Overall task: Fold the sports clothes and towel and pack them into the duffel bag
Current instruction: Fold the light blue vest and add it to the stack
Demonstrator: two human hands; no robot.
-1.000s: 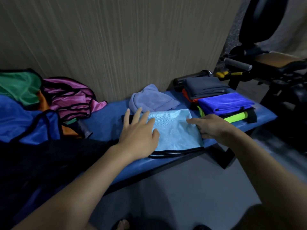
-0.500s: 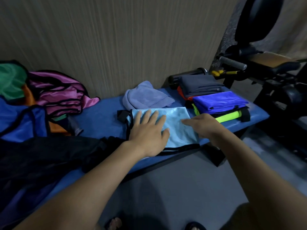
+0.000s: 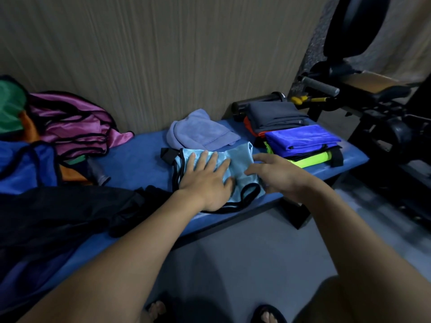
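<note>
The left hand [image 3: 205,180] lies flat, fingers straight, on the light blue mesh shirt [image 3: 238,164] near the front edge of the blue counter [image 3: 140,159]; the right hand [image 3: 277,173] hovers just beside it, fingers spread and loose, holding nothing; bare counter lies left of the left hand; a soft purple towel [image 3: 200,134] sits behind it; folded clothes [image 3: 300,138] stack right of the right hand.

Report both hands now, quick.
Left hand: open, fingers flat, pressing the light blue bib.
Right hand: open, fingers spread over the bib's right edge; contact unclear.
</note>
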